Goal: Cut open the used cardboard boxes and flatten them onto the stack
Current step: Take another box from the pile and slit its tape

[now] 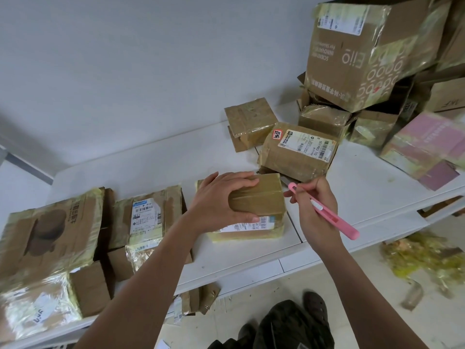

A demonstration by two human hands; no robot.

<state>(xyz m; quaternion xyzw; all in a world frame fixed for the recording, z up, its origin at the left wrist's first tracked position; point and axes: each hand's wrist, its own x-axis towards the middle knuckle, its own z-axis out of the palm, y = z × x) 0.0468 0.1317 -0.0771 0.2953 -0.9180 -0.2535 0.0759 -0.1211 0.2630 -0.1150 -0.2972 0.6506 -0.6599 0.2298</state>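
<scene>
Small taped box (259, 195) sits on the white surface (156, 162), long axis running left-right. Left hand (221, 197) grips its left end, fingers curled over the top. Right hand (315, 207), just right of the box, pinches a pink cutter (327, 212), tip near the box's right edge. Flattened stack (50, 235) lies well left of the box.

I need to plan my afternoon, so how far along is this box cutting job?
Early to middle, I'd judge. Done: flattened boxes lie stacked at the left of the white table. In hand: the left hand grips a small taped box while the right hand holds a pink utility knife at its right end, still sealed. Left: the labelled box behind it and the pile of boxes at right.
</scene>
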